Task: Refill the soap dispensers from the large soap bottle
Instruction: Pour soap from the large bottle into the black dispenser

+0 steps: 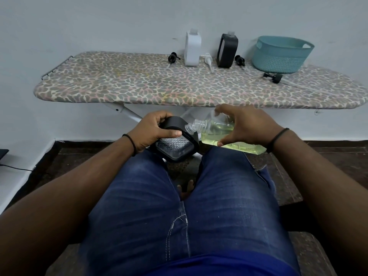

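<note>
My left hand [154,130] grips a black-framed soap dispenser [175,145] with a clear textured body, tilted over my left knee. My right hand [245,126] holds the large clear soap bottle [215,130], tipped almost flat, its threaded mouth against the dispenser's opening. Pale yellow-green soap lies along the bottle's lower side. On the ironing board stand a white dispenser [192,49] and a black dispenser [227,51], both without pumps.
The ironing board [139,82] with a spotted cover stands against the wall. A black pump [172,57], a white pump [209,60] and two more black pumps [239,60] [273,76] lie loose on it. A teal basket [280,54] sits at the right. My jeans-clad legs fill the foreground.
</note>
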